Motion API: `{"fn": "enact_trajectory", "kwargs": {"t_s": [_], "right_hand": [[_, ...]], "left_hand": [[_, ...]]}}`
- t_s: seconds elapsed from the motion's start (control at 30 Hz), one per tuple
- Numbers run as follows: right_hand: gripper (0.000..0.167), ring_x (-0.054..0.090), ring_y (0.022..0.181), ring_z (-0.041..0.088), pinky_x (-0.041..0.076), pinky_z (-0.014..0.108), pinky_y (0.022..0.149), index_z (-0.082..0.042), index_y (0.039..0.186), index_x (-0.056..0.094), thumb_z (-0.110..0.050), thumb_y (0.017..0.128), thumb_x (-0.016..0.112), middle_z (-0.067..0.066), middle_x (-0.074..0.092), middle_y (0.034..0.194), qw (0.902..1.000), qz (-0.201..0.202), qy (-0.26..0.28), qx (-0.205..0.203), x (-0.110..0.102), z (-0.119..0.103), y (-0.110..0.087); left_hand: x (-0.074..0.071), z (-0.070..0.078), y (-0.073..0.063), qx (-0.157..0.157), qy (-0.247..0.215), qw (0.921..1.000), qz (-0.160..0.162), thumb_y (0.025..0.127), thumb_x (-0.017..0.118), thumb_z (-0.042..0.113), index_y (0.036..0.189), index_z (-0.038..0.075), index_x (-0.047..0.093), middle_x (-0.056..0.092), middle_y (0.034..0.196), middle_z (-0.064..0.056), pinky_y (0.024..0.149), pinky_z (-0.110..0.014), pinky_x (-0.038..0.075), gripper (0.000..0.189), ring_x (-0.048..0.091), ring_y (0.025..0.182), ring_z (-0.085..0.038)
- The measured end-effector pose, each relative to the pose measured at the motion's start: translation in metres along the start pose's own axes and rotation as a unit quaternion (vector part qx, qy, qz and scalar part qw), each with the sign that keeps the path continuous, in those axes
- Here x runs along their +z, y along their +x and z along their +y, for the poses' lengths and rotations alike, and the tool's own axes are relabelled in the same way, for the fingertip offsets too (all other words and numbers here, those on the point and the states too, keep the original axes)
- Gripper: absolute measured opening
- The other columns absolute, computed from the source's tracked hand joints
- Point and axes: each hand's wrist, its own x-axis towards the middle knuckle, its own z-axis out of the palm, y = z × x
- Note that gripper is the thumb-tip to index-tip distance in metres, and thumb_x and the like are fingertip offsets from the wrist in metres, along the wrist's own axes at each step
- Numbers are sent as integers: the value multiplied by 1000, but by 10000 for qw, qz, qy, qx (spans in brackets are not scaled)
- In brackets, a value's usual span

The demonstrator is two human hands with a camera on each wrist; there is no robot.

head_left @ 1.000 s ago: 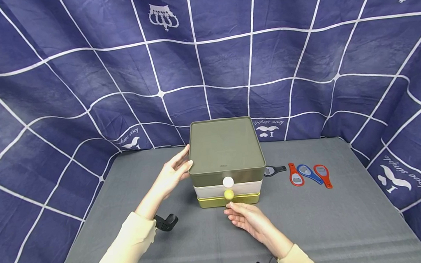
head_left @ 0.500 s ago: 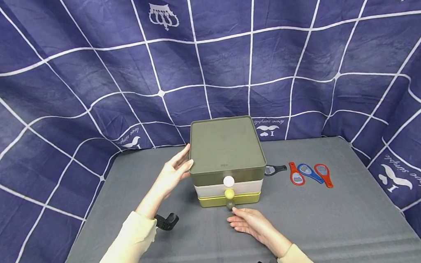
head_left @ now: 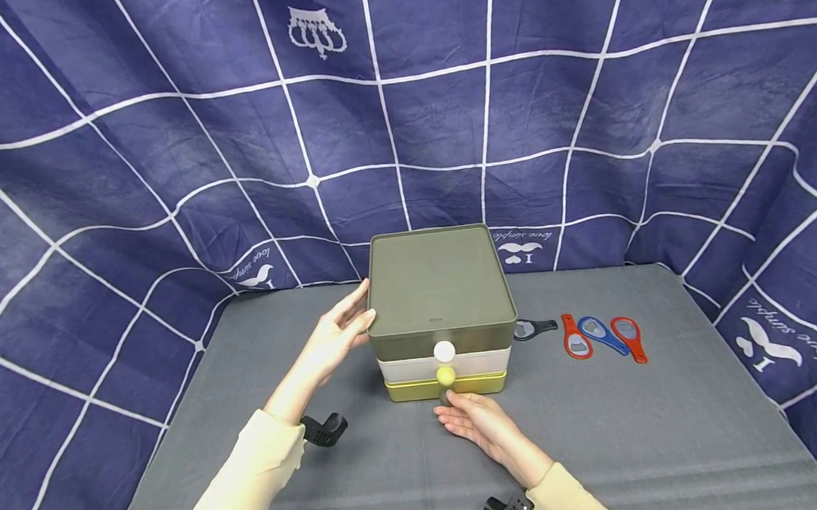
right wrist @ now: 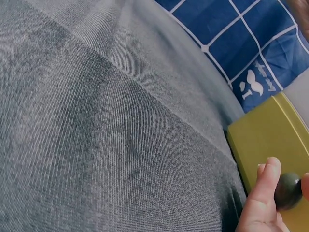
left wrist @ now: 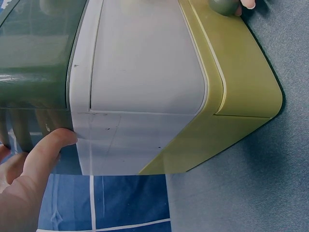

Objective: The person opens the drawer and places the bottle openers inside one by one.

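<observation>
A three-tier drawer box [head_left: 439, 280] stands mid-table, dark green on top, white between, yellow-green below. Down its front run a white knob [head_left: 444, 351], a yellow knob [head_left: 446, 376] and, lowest, a dark green knob [right wrist: 288, 191] on the yellow-green drawer [right wrist: 263, 137]. My right hand [head_left: 485, 427] pinches this lowest knob; in the right wrist view, fingertips show on both sides of it. My left hand [head_left: 332, 339] rests against the left side of the top tier, thumb [left wrist: 60, 137] and fingers spread. All three drawers are pushed in.
Right of the box lie several bottle openers: a black opener [head_left: 535, 328] partly behind the box, a red opener [head_left: 576, 339], a blue opener [head_left: 600, 336] and another red opener [head_left: 629, 338]. A blue gridded curtain [head_left: 434, 117] hangs behind the grey table [head_left: 411, 471].
Half a second ago my right hand was slightly lower and off the dark green knob's side; it has come up and left to the knob. My left hand has not moved.
</observation>
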Motion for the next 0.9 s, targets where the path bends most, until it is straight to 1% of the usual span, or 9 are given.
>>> {"fn": "enact_trajectory", "kwargs": {"t_s": [0.27, 0.47, 0.7, 0.9], "right_hand": [[29, 64, 75, -1, 53, 12, 69, 0, 110, 53, -27, 100, 57, -4, 73, 88, 9998, 94, -150, 40, 1, 0, -4], [29, 62, 74, -1, 53, 12, 68, 0, 111, 53, -27, 100, 57, -3, 73, 89, 9997, 73, -206, 122, 2, 1, -8], [25, 62, 74, -1, 53, 11, 67, -5, 108, 56, -28, 99, 59, -1, 74, 93, 9995, -66, -231, 194, 1, 6, -24], [27, 62, 76, 0, 53, 13, 69, -7, 106, 57, -32, 99, 60, 0, 75, 96, 9987, -155, -355, 326, 2, 12, -40]], "left_hand": [[-1, -3, -2, -38, -26, 10000, 43, 103, 52, 19, 157, 18, 26, 22, 163, -12, 109, -56, 40, 60, 25, 149, -33], [-1, -4, -1, -18, -49, 10000, 48, 103, 53, 19, 157, 17, 26, 24, 163, -13, 109, -56, 41, 60, 28, 148, -33], [-1, -3, 0, 57, -47, 10000, -41, 103, 52, 19, 157, 17, 25, 23, 162, -16, 109, -56, 41, 61, 30, 147, -34], [-1, 1, -1, 84, -116, 9999, -52, 103, 52, 17, 157, 16, 25, 23, 162, -16, 109, -55, 41, 61, 29, 147, -33]]}}
